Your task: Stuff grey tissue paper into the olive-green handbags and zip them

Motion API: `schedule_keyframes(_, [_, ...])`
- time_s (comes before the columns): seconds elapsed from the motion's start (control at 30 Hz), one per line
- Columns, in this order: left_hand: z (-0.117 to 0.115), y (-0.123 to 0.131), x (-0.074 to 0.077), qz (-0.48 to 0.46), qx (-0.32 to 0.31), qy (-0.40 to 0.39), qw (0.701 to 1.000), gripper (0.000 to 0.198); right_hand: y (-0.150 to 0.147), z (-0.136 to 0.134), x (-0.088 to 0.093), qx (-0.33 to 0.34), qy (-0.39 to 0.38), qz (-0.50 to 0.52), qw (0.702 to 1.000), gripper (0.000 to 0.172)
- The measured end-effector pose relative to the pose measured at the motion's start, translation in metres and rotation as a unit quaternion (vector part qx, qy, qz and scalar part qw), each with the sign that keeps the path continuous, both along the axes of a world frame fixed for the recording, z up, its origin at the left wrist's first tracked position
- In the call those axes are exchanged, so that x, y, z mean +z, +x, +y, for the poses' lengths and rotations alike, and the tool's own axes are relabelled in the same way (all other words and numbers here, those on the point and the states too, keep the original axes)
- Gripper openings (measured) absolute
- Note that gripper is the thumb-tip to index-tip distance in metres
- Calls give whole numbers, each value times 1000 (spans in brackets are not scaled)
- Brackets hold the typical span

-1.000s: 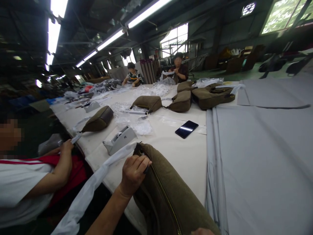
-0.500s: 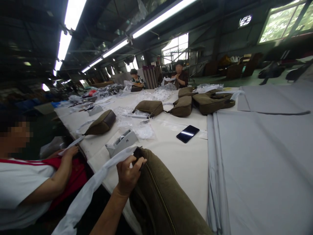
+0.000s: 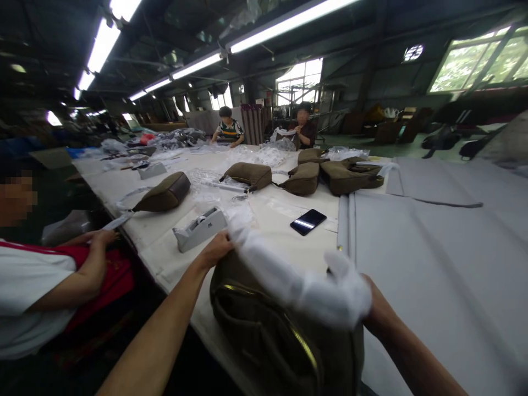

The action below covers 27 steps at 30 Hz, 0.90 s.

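Note:
An olive-brown fabric bag (image 3: 251, 330) with yellow zips stands tilted at the near table edge, its front facing me. My left hand (image 3: 218, 247) is closed on its upper left corner, by the end of the strap. The strap, wrapped in white material (image 3: 280, 269), arcs across the top of the bag and is blurred. My right hand (image 3: 371, 308) is at the strap's right end by the bag's upper right side; the white wrapping hides its fingers. Just beyond my left hand stands a grey tape dispenser (image 3: 200, 228).
A phone (image 3: 308, 221) lies on the white-covered table (image 3: 284, 242). Several similar bags (image 3: 249, 176) and clear plastic lie farther back. Grey sheets (image 3: 412, 264) cover the right side. A co-worker in a red apron (image 3: 99, 275) sits close at left; two people (image 3: 229, 132) work across the table.
The bag has turned so its zipped front faces me. My right hand has come into view at its right side. The wrapped strap has swung from the left across the bag's top.

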State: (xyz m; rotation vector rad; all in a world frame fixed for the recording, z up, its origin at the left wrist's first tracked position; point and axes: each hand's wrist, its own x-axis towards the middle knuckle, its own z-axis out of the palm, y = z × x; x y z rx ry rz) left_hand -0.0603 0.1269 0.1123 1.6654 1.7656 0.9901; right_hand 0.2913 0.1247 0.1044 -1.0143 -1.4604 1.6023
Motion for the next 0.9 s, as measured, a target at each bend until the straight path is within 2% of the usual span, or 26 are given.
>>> schedule_keyframes(0.03, [11,1,1,14,9,-24,1000,63,0,9,-7,-46,-61,22,997,37])
schedule_keyframes(0.1, [29,2,3,52,32,-68,996,56,-1,23,-23,-86,-162,27,983,37])
schedule_keyframes(0.17, [37,1,6,91,63,-96,989,54,0,29,-31,-96,-196,-52,974,37])
schedule_keyframes(0.2, [36,0,9,106,78,-100,986,57,1,29,-31,-109,-167,-115,973,39])
schedule_keyframes(0.23, [31,-2,12,118,89,-98,984,61,2,26,-26,-128,-102,-179,970,43])
schedule_keyframes(0.3, [11,-6,20,131,99,-77,983,67,0,14,-9,-163,99,-278,942,52])
schedule_keyframes(0.33, [-2,-6,23,139,96,-60,984,68,-4,6,2,-166,214,-308,912,56])
schedule_keyframes(0.4, [-30,-2,22,170,80,-25,982,65,-17,-13,18,-122,401,-355,836,62])
schedule_keyframes(0.47, [-56,7,11,242,42,-10,969,60,-33,-31,17,-27,515,-386,765,72])
schedule_keyframes(0.53, [-76,16,-6,312,-13,-33,949,57,-45,-44,2,96,554,-404,721,81])
schedule_keyframes(0.6, [-87,21,-21,344,-53,-68,935,57,-49,-49,-14,198,541,-424,699,86])
schedule_keyframes(0.67, [-90,20,-24,327,-84,-100,936,55,-48,-47,-19,249,529,-436,684,84])
schedule_keyframes(0.73, [-86,14,-19,275,-73,-106,953,53,-50,-41,-12,230,552,-434,674,75])
schedule_keyframes(0.8, [-80,6,-16,220,1,-84,972,54,-55,-36,-7,161,581,-435,669,66])
schedule_keyframes(0.87, [-75,-2,-21,170,75,-82,979,61,-62,-35,-12,106,598,-430,668,65])
schedule_keyframes(0.9, [-75,-6,-27,137,89,-97,982,65,-64,-35,-19,101,597,-426,672,67])
